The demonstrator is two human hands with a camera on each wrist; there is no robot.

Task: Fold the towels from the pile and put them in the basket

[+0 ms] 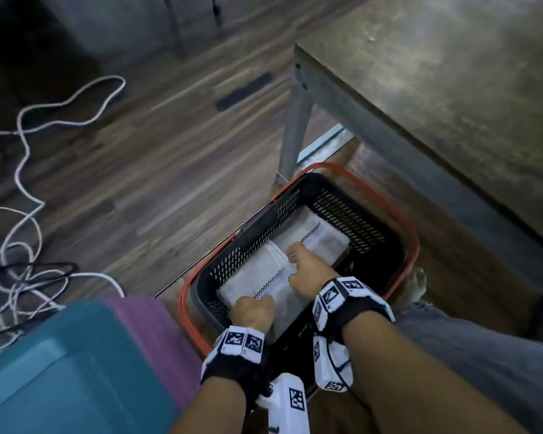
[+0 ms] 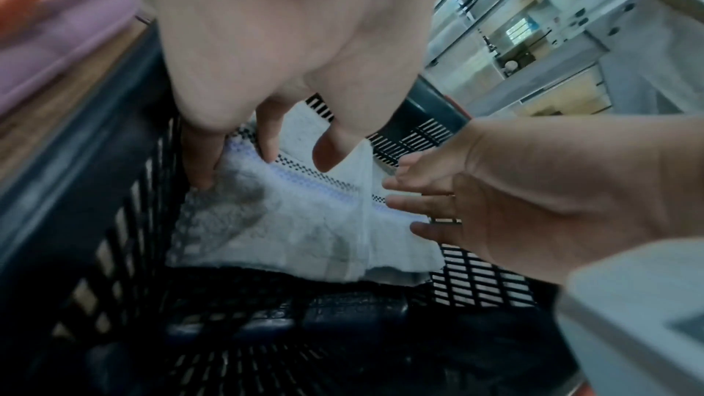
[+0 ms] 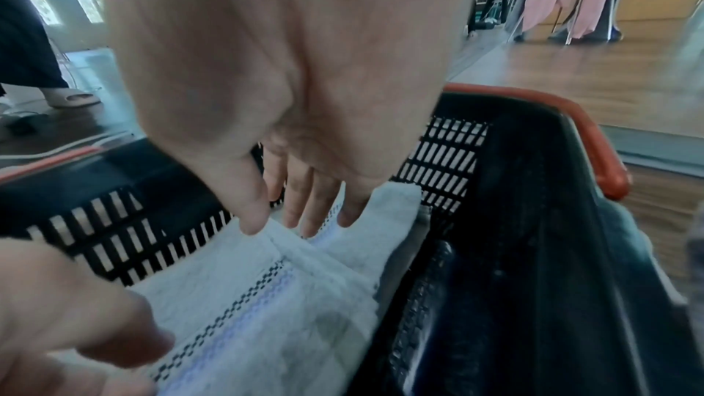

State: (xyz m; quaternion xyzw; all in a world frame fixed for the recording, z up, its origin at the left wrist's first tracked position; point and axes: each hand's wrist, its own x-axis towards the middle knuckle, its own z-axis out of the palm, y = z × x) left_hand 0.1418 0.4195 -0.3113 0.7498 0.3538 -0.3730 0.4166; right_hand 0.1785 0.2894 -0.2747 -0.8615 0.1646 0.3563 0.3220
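A black basket with a red rim (image 1: 412, 242) stands on the floor beside a table leg. Two folded white towels with a checked stripe lie side by side in it: a near towel (image 1: 257, 278) and a far towel (image 1: 322, 239). My left hand (image 1: 253, 311) reaches down at the near towel's end by the basket wall, its fingertips (image 2: 266, 149) touching the cloth (image 2: 289, 222). My right hand (image 1: 308, 270) lies across the seam between the towels, its straight fingers (image 3: 304, 222) pressing on the towel (image 3: 274, 297). Neither hand holds anything.
A grey table (image 1: 452, 89) with a metal leg (image 1: 295, 136) stands just behind the basket. White cables (image 1: 22, 183) trail over the wooden floor at left. A teal box (image 1: 60, 371) with purple cloth (image 1: 151, 333) sits near left. My foot (image 1: 417, 283) is beside the basket.
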